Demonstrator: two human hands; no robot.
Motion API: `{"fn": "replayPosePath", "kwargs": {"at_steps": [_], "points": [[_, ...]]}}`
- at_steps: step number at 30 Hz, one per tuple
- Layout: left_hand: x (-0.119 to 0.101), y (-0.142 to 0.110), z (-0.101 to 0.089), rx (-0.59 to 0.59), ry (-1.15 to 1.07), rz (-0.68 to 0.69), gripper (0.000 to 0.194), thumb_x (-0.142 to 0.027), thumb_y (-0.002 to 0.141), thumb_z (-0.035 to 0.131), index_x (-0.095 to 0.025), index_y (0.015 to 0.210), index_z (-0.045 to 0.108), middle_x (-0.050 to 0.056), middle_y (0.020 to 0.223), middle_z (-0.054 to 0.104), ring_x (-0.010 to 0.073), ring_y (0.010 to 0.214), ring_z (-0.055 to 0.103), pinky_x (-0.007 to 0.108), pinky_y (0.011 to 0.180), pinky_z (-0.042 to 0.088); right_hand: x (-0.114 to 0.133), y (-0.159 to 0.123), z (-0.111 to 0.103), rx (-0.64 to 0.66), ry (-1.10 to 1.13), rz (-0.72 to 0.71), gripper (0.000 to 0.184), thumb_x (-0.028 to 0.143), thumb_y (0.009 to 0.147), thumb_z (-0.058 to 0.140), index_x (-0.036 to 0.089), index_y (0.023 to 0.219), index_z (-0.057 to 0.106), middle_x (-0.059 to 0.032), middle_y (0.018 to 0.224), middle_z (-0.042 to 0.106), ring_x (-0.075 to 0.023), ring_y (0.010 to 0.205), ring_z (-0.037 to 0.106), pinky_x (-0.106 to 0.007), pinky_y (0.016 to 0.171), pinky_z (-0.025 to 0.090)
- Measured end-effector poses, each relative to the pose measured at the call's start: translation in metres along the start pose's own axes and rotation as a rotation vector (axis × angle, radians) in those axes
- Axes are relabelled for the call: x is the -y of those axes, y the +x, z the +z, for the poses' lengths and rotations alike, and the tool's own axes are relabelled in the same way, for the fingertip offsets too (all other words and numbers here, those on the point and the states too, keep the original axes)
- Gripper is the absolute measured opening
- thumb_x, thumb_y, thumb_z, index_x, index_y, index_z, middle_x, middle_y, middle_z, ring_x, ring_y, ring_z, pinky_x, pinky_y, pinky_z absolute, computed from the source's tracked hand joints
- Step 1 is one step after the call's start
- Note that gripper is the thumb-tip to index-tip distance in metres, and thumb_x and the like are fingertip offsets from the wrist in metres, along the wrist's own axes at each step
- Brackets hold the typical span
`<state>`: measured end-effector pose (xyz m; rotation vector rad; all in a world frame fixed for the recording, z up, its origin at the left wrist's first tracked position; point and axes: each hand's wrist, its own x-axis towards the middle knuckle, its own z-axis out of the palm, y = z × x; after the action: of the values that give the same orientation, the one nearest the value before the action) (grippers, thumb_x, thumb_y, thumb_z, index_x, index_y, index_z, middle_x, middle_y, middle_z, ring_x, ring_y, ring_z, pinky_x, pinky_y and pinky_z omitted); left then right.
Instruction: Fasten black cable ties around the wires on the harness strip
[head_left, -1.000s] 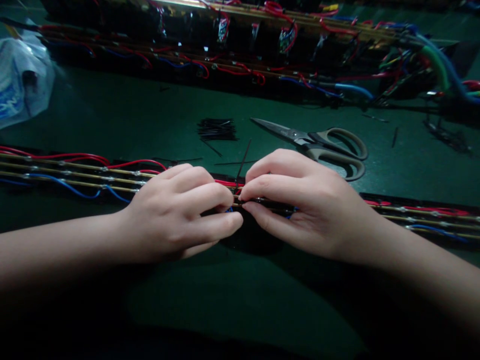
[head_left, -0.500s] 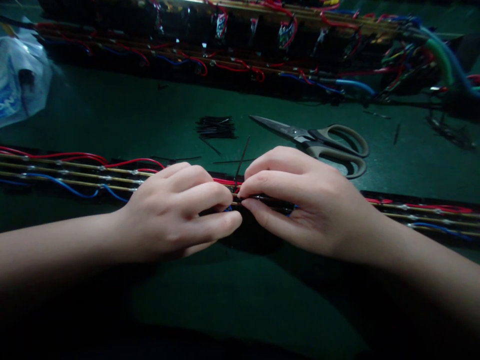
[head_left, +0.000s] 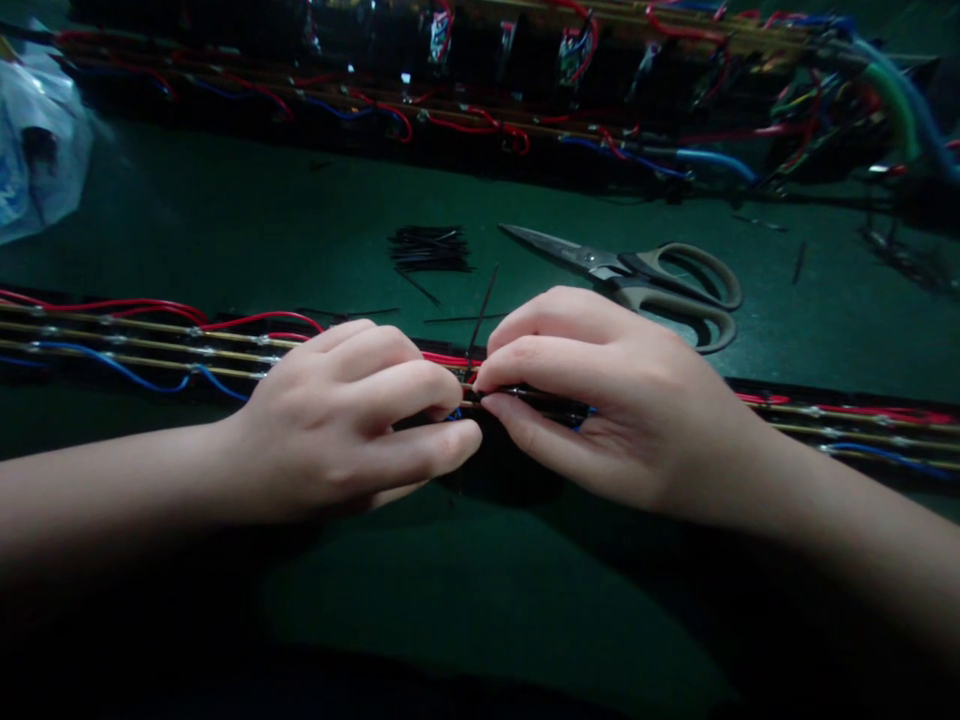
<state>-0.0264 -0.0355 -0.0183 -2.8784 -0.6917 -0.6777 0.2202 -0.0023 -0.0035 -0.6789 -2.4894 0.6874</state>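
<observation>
A long strip of thin brass-coloured rails with red and blue wires (head_left: 150, 345) lies across the green table (head_left: 225, 230), left to right. My left hand (head_left: 352, 425) is curled over the strip at its middle, fingers closed on it. My right hand (head_left: 600, 400) meets it from the right, thumb and forefinger pinched on the strip where a thin black cable tie (head_left: 480, 310) sticks up and away between the two hands. What lies under the fingers is hidden.
Grey-handled scissors (head_left: 645, 280) lie just behind my right hand. A small pile of black cable ties (head_left: 429, 250) sits behind the strip. More wired strips and coloured cables (head_left: 525, 100) run along the back. A white plastic bag (head_left: 37, 140) is at the far left.
Both hands stay in place on the strip; the view has shifted slightly, and the fingers have barely moved.
</observation>
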Motion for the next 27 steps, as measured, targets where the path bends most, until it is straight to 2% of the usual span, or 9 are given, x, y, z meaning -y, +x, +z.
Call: {"fn": "replayPosePath", "kwargs": {"at_steps": [7, 14, 27], "points": [[0.0006, -0.0033, 0.0007, 0.008, -0.015, 0.000, 0.008, -0.025, 0.097, 0.067, -0.025, 0.105, 0.067, 0.002, 0.094, 0.067, 0.0191, 0.080, 0.059, 0.035, 0.066, 0.048, 0.0001, 0.0011, -0.0006, 0.010, -0.002, -0.022, 0.020, 0.017, 0.102, 0.056, 0.014, 0.094, 0.074, -0.0095, 0.099, 0.071, -0.0204, 0.091, 0.066, -0.034, 0.077, 0.052], [0.0001, -0.0019, 0.0005, 0.005, -0.009, -0.002, 0.005, -0.025, 0.098, 0.066, -0.025, 0.102, 0.068, 0.001, 0.094, 0.068, 0.0191, 0.079, 0.059, 0.034, 0.066, 0.048, 0.0012, 0.0003, -0.0012, 0.010, 0.010, 0.007, 0.019, 0.019, 0.102, 0.056, 0.020, 0.092, 0.072, -0.0075, 0.100, 0.072, -0.0214, 0.092, 0.067, -0.034, 0.077, 0.052], [0.0003, -0.0014, 0.0028, -0.015, -0.019, 0.003, 0.004, -0.026, 0.098, 0.066, -0.024, 0.101, 0.066, 0.001, 0.093, 0.069, 0.0197, 0.078, 0.059, 0.035, 0.065, 0.047, -0.0009, -0.0005, 0.0002, -0.010, -0.013, -0.028, 0.020, 0.018, 0.102, 0.055, 0.016, 0.095, 0.073, -0.0074, 0.099, 0.072, -0.0196, 0.091, 0.067, -0.032, 0.077, 0.053]]}}
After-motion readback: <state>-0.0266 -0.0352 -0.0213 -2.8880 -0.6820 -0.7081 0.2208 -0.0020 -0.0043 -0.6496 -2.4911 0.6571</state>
